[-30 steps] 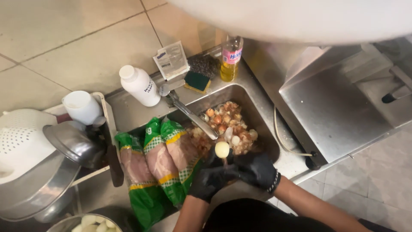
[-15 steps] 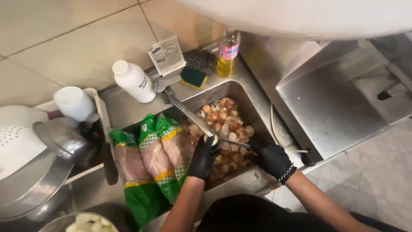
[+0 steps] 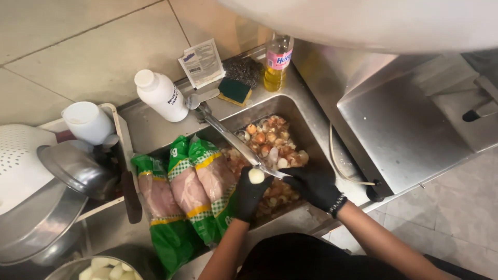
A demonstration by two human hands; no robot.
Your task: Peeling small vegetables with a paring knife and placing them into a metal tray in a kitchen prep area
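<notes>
Your left hand [image 3: 250, 193], gloved black, is closed around a pale peeled onion [image 3: 256, 176] over the sink [image 3: 306, 122]; your right hand [image 3: 311, 185] grips a knife [image 3: 274, 173] against it. Three green-edged meat packages [image 3: 189, 194] lie just left, and a white paper packet [image 3: 202, 63] leans on the wall behind.

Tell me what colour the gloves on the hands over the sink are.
Black, on both the left hand and right hand; the head view shows it.

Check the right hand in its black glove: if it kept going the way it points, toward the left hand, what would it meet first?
Probably the small pale peeled onion in the gloved left hand. The right hand points a knife blade at it; depth is unclear.
</notes>
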